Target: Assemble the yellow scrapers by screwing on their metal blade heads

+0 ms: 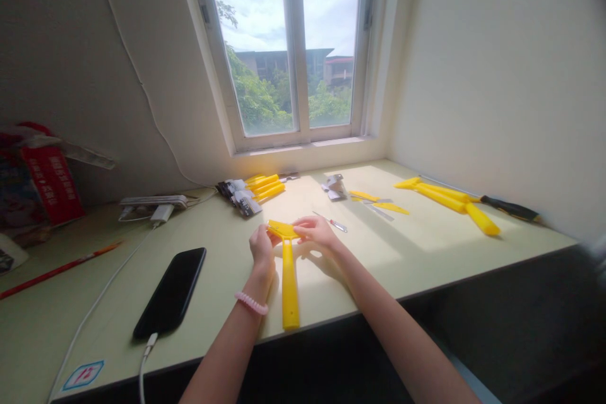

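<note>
Yellow plastic scraper [290, 284] lies on the surface [416, 246] just in front of me, center of the frame, its handle pointing toward my side and its wide head away from me. My left hand [262, 247] is at the left end of the head, fingers [273, 238] closed narrow on it. My right hand [316, 232] is at the right end, fingers [303, 222] curled over the edge, also narrow and touching the head. Pink coil bracelet [251, 303] on my left wrist.

Small metal blade [330, 222] lies just right of my right hand, near but not touching. Upper middle, under the window [284, 44], there is a bunch of yellow handles [265, 188] beside silver-and-black packets [239, 197]. Right of those are small foil packs [334, 187], then flat yellow pieces [379, 202] and metal strips. Further right, more yellow scrapers [447, 202] lie by a black-handled screwdriver [511, 208] along the wall.

Lower left, a black phone [169, 293] lies face up with a white cable [97, 297] plugged in. Power strip [151, 202] against the wall, red pencil [59, 270] at left, printed box [42, 180] upper left.
</note>
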`<state>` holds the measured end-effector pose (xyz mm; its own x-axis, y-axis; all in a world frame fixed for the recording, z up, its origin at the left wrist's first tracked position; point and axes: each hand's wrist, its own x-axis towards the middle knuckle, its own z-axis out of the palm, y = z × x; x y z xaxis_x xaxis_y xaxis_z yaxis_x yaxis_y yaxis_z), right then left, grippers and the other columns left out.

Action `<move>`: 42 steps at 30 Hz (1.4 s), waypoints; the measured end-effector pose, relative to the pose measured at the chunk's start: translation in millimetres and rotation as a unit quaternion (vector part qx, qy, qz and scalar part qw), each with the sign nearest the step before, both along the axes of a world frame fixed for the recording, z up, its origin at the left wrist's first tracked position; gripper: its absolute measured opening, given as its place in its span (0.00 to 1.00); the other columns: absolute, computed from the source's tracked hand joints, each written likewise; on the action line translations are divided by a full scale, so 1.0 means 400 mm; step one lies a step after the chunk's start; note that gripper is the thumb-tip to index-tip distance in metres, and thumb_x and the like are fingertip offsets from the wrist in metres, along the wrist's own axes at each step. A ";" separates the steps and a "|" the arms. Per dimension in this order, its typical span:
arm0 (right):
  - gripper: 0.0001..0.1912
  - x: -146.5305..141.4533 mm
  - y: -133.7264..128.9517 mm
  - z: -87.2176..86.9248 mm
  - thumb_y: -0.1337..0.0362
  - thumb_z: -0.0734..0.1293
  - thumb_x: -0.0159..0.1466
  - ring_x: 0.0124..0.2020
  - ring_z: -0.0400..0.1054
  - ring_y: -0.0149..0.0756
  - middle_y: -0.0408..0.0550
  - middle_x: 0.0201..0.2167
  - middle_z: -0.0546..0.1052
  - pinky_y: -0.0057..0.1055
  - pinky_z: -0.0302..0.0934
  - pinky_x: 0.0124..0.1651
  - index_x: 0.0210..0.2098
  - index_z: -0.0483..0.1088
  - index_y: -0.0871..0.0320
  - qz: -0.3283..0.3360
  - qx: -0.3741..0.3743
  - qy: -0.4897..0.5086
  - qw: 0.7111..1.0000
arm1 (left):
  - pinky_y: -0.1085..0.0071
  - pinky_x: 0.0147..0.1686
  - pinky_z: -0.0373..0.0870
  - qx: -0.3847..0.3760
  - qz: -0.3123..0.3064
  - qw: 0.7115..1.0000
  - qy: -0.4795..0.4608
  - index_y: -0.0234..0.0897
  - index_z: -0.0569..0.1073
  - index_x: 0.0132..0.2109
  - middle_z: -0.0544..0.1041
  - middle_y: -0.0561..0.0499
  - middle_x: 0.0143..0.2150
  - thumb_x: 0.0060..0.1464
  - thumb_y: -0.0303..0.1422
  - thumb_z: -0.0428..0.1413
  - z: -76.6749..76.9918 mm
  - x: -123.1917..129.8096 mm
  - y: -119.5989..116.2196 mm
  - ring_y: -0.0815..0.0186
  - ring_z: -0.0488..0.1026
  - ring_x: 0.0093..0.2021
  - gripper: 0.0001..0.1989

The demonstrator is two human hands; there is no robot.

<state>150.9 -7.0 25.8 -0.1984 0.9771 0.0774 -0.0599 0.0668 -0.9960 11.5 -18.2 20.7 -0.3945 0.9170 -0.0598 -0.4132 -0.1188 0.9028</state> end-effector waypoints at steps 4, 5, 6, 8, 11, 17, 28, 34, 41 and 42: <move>0.07 0.002 0.007 -0.008 0.65 0.72 0.49 0.24 0.71 0.31 0.47 0.27 0.77 0.28 0.66 0.27 0.29 0.75 0.59 -0.006 0.021 -0.001 1.000 | 0.71 0.32 0.70 -0.007 -0.037 0.998 -0.046 0.33 0.71 0.30 0.77 0.50 0.26 0.48 0.31 0.52 0.003 -0.003 0.000 0.67 0.75 0.27 0.06; 0.07 0.003 0.009 -0.011 0.65 0.72 0.49 0.24 0.71 0.31 0.47 0.27 0.77 0.28 0.66 0.27 0.29 0.75 0.58 -0.011 0.027 0.000 1.000 | 0.71 0.33 0.70 -0.008 -0.048 0.997 -0.059 0.34 0.72 0.31 0.77 0.49 0.26 0.48 0.31 0.53 0.004 -0.003 0.001 0.67 0.75 0.27 0.05; 0.07 0.003 0.012 -0.014 0.65 0.71 0.49 0.23 0.70 0.30 0.46 0.27 0.77 0.28 0.66 0.27 0.30 0.75 0.58 -0.018 0.031 0.001 0.999 | 0.72 0.33 0.70 -0.007 -0.060 0.996 -0.070 0.34 0.72 0.31 0.78 0.49 0.27 0.48 0.31 0.53 0.005 -0.003 0.003 0.67 0.75 0.28 0.06; 0.08 0.006 0.017 -0.020 0.65 0.71 0.49 0.22 0.70 0.30 0.45 0.26 0.77 0.28 0.66 0.26 0.31 0.74 0.58 -0.034 0.037 0.007 0.999 | 0.73 0.34 0.70 -0.008 -0.082 0.993 -0.081 0.34 0.72 0.32 0.78 0.48 0.29 0.49 0.32 0.53 0.007 -0.001 0.006 0.68 0.75 0.30 0.06; 0.09 0.010 0.026 -0.027 0.63 0.71 0.49 0.22 0.70 0.31 0.44 0.24 0.76 0.28 0.66 0.26 0.30 0.72 0.58 -0.049 0.052 0.024 0.997 | 0.73 0.33 0.70 -0.015 -0.132 0.989 -0.068 0.34 0.73 0.36 0.78 0.47 0.31 0.52 0.36 0.53 0.007 0.006 0.002 0.68 0.76 0.30 0.10; 0.11 0.014 0.035 -0.036 0.61 0.72 0.48 0.23 0.71 0.33 0.43 0.21 0.74 0.30 0.67 0.26 0.29 0.69 0.58 -0.057 0.068 0.033 0.995 | 0.72 0.20 0.68 0.030 -0.225 0.972 0.059 0.33 0.68 0.40 0.76 0.48 0.27 0.50 0.42 0.57 0.008 0.024 -0.032 0.68 0.70 0.18 0.17; 0.12 0.001 0.026 -0.026 0.64 0.71 0.49 0.21 0.69 0.31 0.40 0.22 0.73 0.28 0.65 0.25 0.31 0.66 0.56 -0.040 0.055 0.030 0.997 | 0.75 0.13 0.61 0.035 -0.175 0.974 0.142 0.33 0.65 0.34 0.70 0.53 0.18 0.51 0.36 0.52 0.002 0.019 -0.012 0.70 0.65 0.13 0.09; 0.08 -0.001 0.031 -0.027 0.63 0.68 0.52 0.25 0.69 0.34 0.41 0.23 0.72 0.29 0.64 0.27 0.32 0.68 0.56 -0.073 0.054 -0.033 0.995 | 0.76 0.13 0.59 0.034 -0.177 0.973 0.143 0.32 0.66 0.33 0.72 0.50 0.20 0.51 0.36 0.51 0.007 0.019 -0.014 0.71 0.64 0.13 0.09; 0.11 0.038 0.053 -0.042 0.72 0.60 0.57 0.39 0.70 0.37 0.50 0.36 0.78 0.32 0.60 0.43 0.33 0.74 0.58 -0.282 0.096 -0.263 0.918 | 0.76 0.13 0.59 0.012 -0.101 0.984 0.145 0.33 0.65 0.32 0.73 0.48 0.22 0.54 0.36 0.49 0.002 0.011 -0.008 0.72 0.64 0.13 0.09; 0.12 0.044 0.053 -0.041 0.72 0.61 0.57 0.41 0.69 0.38 0.50 0.37 0.78 0.33 0.59 0.46 0.33 0.75 0.58 -0.286 0.102 -0.314 0.900 | 0.76 0.13 0.59 0.006 -0.090 0.986 0.142 0.33 0.65 0.32 0.73 0.49 0.22 0.54 0.35 0.48 0.001 0.010 -0.006 0.72 0.64 0.13 0.09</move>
<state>168.4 14.1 9.4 0.2656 0.9115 0.3142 0.6124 0.0922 -0.7852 15.3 -20.6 21.1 -0.2253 0.9734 0.0410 -0.1602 -0.0786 0.9840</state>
